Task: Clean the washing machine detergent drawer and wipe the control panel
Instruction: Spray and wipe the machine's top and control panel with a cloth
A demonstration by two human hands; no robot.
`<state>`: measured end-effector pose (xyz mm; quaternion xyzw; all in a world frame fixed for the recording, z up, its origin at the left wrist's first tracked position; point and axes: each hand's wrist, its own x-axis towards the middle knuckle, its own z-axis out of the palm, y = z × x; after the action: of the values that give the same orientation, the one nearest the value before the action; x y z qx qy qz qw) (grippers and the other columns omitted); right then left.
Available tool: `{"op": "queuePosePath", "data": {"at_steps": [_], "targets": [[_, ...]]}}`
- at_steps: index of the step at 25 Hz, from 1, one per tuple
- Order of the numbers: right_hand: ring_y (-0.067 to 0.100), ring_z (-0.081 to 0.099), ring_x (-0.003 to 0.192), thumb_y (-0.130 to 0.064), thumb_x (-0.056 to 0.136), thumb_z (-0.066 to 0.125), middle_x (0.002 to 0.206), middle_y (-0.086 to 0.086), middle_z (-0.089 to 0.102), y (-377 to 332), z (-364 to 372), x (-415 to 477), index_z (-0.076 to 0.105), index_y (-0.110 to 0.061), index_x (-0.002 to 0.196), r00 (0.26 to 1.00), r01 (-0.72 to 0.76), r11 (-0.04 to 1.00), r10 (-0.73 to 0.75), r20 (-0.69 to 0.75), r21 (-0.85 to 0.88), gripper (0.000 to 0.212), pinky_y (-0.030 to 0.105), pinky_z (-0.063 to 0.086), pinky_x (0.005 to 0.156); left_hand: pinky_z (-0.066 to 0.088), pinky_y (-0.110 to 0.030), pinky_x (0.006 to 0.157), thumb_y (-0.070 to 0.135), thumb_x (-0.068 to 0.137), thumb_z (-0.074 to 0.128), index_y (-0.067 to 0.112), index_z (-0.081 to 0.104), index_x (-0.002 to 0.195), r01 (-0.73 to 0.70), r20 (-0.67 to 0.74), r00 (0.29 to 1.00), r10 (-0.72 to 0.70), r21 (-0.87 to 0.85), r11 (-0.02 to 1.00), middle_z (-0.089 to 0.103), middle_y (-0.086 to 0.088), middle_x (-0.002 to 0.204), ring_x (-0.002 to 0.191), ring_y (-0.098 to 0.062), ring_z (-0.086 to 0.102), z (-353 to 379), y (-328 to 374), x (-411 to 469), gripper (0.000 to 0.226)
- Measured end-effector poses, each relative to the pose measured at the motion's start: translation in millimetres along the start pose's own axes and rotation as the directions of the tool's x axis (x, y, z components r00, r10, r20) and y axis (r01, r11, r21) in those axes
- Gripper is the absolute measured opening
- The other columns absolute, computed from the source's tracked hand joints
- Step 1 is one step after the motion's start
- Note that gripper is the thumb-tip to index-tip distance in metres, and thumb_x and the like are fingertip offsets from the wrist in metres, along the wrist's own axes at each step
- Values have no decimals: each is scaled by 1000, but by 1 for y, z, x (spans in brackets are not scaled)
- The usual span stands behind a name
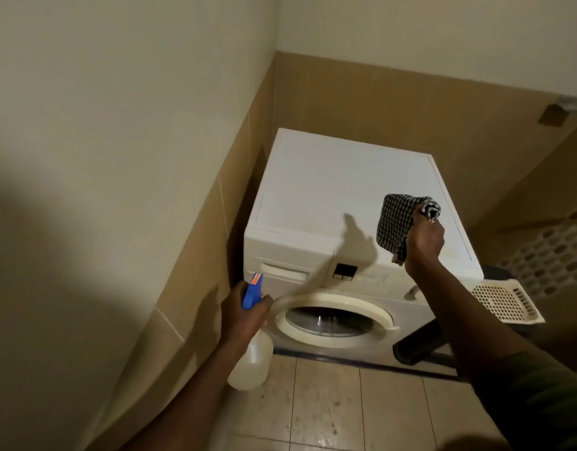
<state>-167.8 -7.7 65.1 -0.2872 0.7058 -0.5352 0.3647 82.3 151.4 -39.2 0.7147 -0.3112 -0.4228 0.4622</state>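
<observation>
Two forearms (189,385) reach in from the bottom edge, the right one coming out of a green sleeve (541,388). Cream walls (118,109) with a tan tiled band below meet in a corner, and the tiled floor (329,405) looks wet and stained.

A white front-loading washer (329,183) stands in that corner, its left side close to the wall. Its round door (332,320) is closed. To the right of the washer, and lower, sits a white perforated basket (505,299).

A translucent bottle (251,362) with a blue trigger head hangs in front of the washer's lower left, beside the door rim. The left hand (245,312) grips it with fingers curled round the neck under the trigger.

A black-and-white checked cloth (396,222) hangs over the right front of the washer's top. The right hand (424,242) holds it bunched in curled fingers; whether it touches the top cannot be told.

At the front's upper left the drawer (285,270) is shut. The panel (378,275) runs to its right, with a small dark display (344,272).
</observation>
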Motion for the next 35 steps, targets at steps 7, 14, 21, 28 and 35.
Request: {"op": "queuePosePath", "data": {"at_steps": [7,14,21,28,35], "targets": [[32,60,73,-37,94,41,97,12,59,68,37,49,59,-12,117,917,398,874,-373,139,-279,38,38,48,58,47,-27,55,8,85,65,0,61,91,-29,-109,994,19,-90,996,55,-13,59,51,-21,53,23,-22,68,10],[43,58,99,-55,89,31,106,23,66,144,54,95,61,-12,115,636,763,477,-673,377,-436,58,42,43,80,45,-33,62,13,87,66,8,64,89,-241,-128,967,222,-154,958,53,-10,53,43,-18,47,31,-84,122,7],[36,55,95,-49,97,38,113,22,63,142,53,97,61,-9,115,572,807,412,-724,386,-423,50,35,37,74,48,-31,59,22,82,72,22,59,109,-449,-84,893,441,-201,871,65,-10,87,41,-17,50,37,-95,125,30],[37,55,110,-46,99,36,127,19,59,144,51,94,58,-13,124,574,800,381,-710,408,-463,47,35,40,82,48,-26,49,26,84,72,17,56,114,-526,18,845,535,-156,836,66,-10,88,42,-12,50,53,-91,100,36],[37,55,107,-57,86,28,122,18,61,148,51,92,59,-12,118,558,807,366,-730,395,-464,63,34,36,77,49,-21,48,28,85,70,19,54,110,-556,89,822,563,-92,826,64,-9,90,41,-11,50,91,-87,97,31]]}}
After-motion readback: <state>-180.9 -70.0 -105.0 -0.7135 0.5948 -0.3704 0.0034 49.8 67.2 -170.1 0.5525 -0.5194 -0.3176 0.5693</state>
